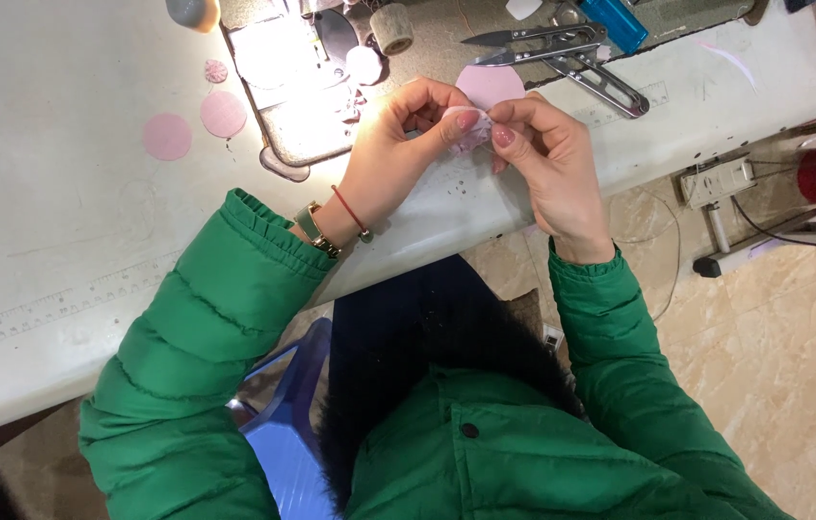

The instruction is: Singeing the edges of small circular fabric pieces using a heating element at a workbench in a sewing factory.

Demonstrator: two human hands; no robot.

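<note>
My left hand point(398, 144) and my right hand point(547, 154) meet over the front edge of a white sewing table point(61, 221). Both pinch a small gathered piece of pink fabric point(470, 135) between thumbs and forefingers. A flat pink fabric circle point(490, 85) lies just behind the fingers. Both arms wear green padded sleeves; the left wrist has a watch and a red cord bracelet.
The bright lit plate of a sewing machine point(292, 87) sits left of the hands. Two pink circles point(223, 114) lie on the table further left. Thread snips point(533, 43) and metal tweezers point(600, 85) rest behind. A power strip point(716, 178) lies on the tiled floor.
</note>
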